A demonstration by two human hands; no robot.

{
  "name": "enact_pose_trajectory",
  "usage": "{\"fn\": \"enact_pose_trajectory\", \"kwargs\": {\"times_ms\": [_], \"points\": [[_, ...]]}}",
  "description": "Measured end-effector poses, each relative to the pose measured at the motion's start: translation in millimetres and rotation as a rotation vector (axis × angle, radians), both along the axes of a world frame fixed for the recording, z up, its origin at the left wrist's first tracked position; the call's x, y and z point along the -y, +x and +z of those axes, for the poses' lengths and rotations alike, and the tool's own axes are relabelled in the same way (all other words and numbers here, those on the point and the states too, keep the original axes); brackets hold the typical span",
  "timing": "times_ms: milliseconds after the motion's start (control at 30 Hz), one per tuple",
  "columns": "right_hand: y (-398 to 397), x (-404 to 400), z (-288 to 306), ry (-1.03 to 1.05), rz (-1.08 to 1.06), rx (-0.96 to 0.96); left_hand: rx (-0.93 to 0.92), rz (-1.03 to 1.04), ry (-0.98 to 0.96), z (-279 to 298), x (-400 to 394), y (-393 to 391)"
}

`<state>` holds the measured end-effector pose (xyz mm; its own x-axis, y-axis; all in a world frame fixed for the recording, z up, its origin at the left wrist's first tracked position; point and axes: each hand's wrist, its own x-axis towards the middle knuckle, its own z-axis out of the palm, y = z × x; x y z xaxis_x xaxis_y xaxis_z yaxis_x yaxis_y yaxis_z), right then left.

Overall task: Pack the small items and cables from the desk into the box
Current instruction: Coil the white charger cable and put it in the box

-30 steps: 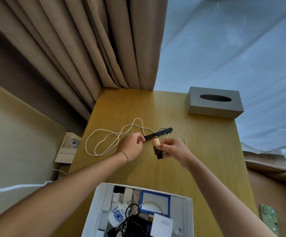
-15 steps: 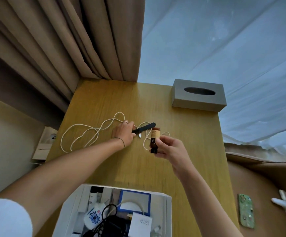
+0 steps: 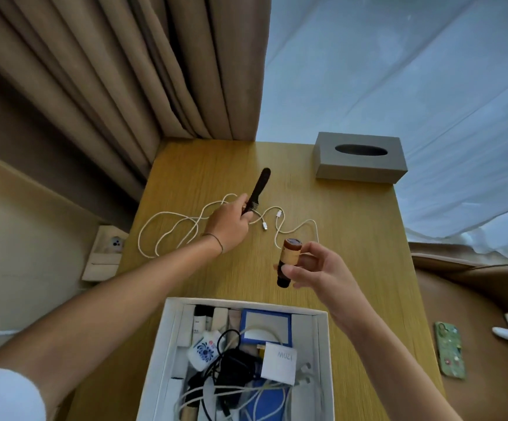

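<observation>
Head | left hand (image 3: 230,227) grips comb (image 3: 257,191) | right hand (image 3: 316,268) pinches bottle (image 3: 289,258) beyond box (image 3: 322,335) rim

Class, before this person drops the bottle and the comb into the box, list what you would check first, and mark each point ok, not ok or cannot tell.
1. Right hand holds the bottle firmly: ok, fingers pinch it above the desk.
2. Left hand holds the comb: ok, gripped at the toothed end.
3. Comb free of the cable: cannot tell, the hand covers part of it.
4. Box open and near: ok.
5. Room in the box: not ok for a flat spot, it is crowded with cables.
6. Bottle cap closed: cannot tell.
</observation>
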<state>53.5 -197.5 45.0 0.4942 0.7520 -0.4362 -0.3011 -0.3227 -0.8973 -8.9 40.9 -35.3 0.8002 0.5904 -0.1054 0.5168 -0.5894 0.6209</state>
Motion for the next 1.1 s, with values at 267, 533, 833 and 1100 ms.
{"fn": "enact_pose_trajectory", "kwargs": {"times_ms": [267, 533, 833, 1100], "points": [[-53, 17, 10, -0.122, 0.154, 0.327, 0.285, 0.031, -0.174, 64, 38, -95], [-88, 47, -18, -0.584, 0.214, 0.919, 0.26, -0.035, -0.212, 78, 82, -186], [-102, 31, -28, -0.957, 0.466, 1.165, -0.014, -0.191, -0.141, 62, 108, -228], [-101, 18, -31, -1.045, 0.497, 1.123, -0.295, -0.466, -0.028, 48, 140, -223]]}}
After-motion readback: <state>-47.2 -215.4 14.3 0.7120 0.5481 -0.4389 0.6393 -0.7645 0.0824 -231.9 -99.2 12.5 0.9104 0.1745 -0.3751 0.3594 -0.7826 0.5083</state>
